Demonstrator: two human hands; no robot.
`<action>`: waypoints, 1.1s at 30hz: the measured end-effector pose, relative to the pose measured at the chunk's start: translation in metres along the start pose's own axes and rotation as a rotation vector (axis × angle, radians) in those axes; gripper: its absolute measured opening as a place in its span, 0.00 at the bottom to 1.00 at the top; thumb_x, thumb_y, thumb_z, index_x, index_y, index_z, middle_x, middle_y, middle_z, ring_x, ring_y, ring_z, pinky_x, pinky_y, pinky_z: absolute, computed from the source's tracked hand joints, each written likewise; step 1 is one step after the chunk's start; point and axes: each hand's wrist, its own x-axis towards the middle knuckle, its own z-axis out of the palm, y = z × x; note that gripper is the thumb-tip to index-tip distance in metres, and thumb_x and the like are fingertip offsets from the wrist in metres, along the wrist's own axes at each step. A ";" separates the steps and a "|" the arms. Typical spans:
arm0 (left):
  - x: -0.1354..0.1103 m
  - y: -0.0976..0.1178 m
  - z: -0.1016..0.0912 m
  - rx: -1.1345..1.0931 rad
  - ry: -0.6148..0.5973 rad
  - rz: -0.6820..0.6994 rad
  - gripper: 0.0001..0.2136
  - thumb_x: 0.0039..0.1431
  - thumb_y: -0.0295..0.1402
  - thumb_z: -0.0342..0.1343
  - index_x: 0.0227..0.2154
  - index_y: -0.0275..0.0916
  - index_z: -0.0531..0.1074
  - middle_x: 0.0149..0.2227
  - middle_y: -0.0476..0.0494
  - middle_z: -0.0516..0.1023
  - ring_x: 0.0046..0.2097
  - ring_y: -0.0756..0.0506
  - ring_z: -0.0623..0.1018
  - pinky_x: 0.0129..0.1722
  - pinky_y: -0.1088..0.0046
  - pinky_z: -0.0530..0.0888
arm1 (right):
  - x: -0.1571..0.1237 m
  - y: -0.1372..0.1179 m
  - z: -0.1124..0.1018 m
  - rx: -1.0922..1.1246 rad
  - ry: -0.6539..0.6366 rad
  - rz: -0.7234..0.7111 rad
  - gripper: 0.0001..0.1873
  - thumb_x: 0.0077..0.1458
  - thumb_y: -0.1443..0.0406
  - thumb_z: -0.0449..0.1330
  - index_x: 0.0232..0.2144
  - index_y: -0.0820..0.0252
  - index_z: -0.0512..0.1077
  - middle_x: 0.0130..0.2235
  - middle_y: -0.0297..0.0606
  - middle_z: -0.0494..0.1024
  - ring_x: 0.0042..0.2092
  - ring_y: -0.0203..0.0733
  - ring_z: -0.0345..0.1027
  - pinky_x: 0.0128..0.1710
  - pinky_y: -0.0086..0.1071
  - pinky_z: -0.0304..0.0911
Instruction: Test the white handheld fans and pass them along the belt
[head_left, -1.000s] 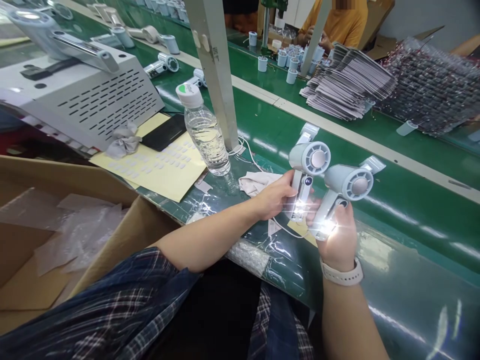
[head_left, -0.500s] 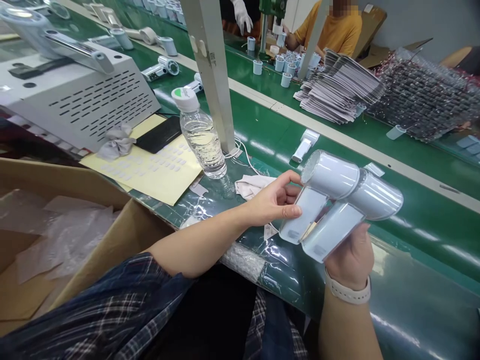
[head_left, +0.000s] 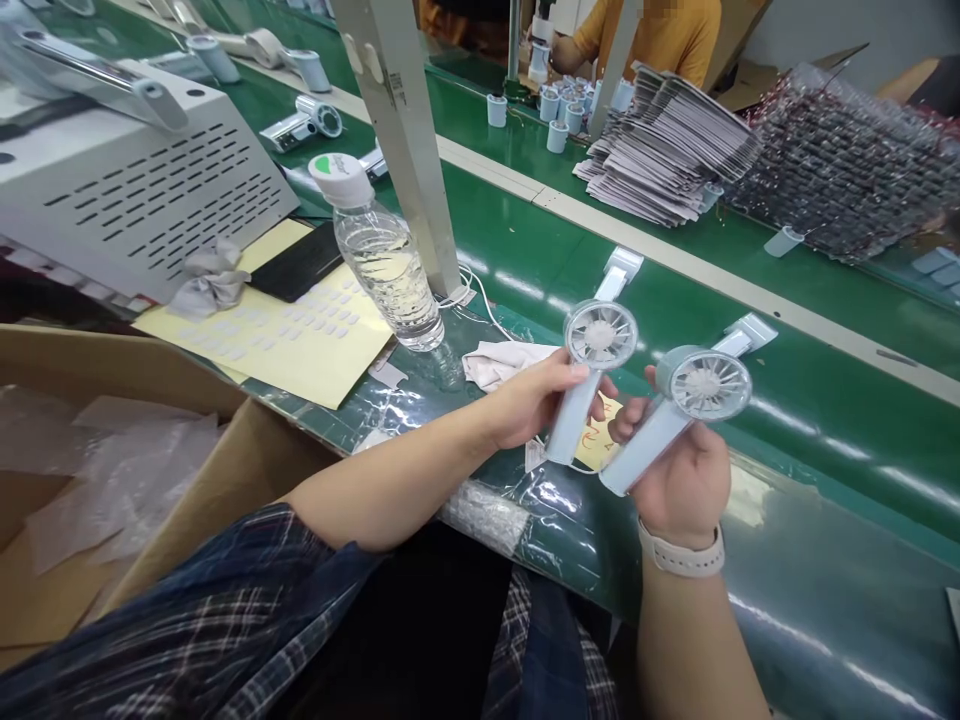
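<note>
In the head view my left hand [head_left: 534,398] is closed around the handle of a pale blue handheld fan [head_left: 574,415], its round grille facing up toward me. My right hand [head_left: 686,485] grips a second handheld fan [head_left: 646,445] of the same kind, also with the blades showing. The two fans tilt side by side, apart from each other, above the bench edge. Behind my hands lies a yellow note [head_left: 598,440] with red writing, partly covered. A white cloth [head_left: 499,364] rests just beyond my left wrist.
A water bottle [head_left: 390,265] stands by a metal post [head_left: 405,140]. On the green conveyor [head_left: 510,235] lie more fans [head_left: 621,272]. A grey vented machine [head_left: 172,190] and a cardboard box [head_left: 187,500] are at left. Stacked sheets [head_left: 667,150] and a person in yellow [head_left: 679,45] are across.
Both fans have been turned so their grilles face me instead of their backs. They have moved apart, one in each hand. The view has shifted slightly.
</note>
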 end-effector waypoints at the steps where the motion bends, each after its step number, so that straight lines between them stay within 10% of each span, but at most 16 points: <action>1: 0.001 -0.001 -0.002 -0.042 -0.024 0.013 0.20 0.53 0.45 0.62 0.41 0.36 0.67 0.38 0.41 0.78 0.35 0.46 0.78 0.38 0.66 0.74 | 0.000 0.001 0.000 0.004 -0.019 0.003 0.16 0.57 0.55 0.52 0.32 0.56 0.76 0.28 0.37 0.75 0.28 0.40 0.66 0.29 0.37 0.66; 9: 0.002 0.000 -0.003 0.039 0.056 0.116 0.20 0.51 0.34 0.63 0.47 0.38 0.67 0.41 0.40 0.81 0.42 0.42 0.81 0.42 0.66 0.74 | -0.001 -0.007 0.000 0.002 -0.038 -0.081 0.14 0.51 0.52 0.61 0.38 0.50 0.73 0.35 0.35 0.74 0.30 0.42 0.67 0.24 0.35 0.62; 18: 0.004 -0.004 -0.003 0.125 0.028 0.117 0.32 0.42 0.46 0.74 0.47 0.36 0.69 0.41 0.38 0.81 0.43 0.44 0.80 0.41 0.69 0.75 | -0.005 -0.009 -0.004 -0.024 0.047 -0.252 0.15 0.57 0.52 0.60 0.44 0.48 0.75 0.38 0.36 0.79 0.38 0.47 0.74 0.39 0.46 0.71; 33: 0.007 -0.007 -0.005 0.119 0.076 0.008 0.36 0.38 0.53 0.73 0.47 0.36 0.72 0.36 0.43 0.80 0.34 0.49 0.78 0.31 0.76 0.71 | 0.005 0.004 -0.005 -0.016 0.088 -0.157 0.11 0.59 0.61 0.58 0.44 0.54 0.74 0.36 0.37 0.82 0.35 0.45 0.77 0.34 0.40 0.73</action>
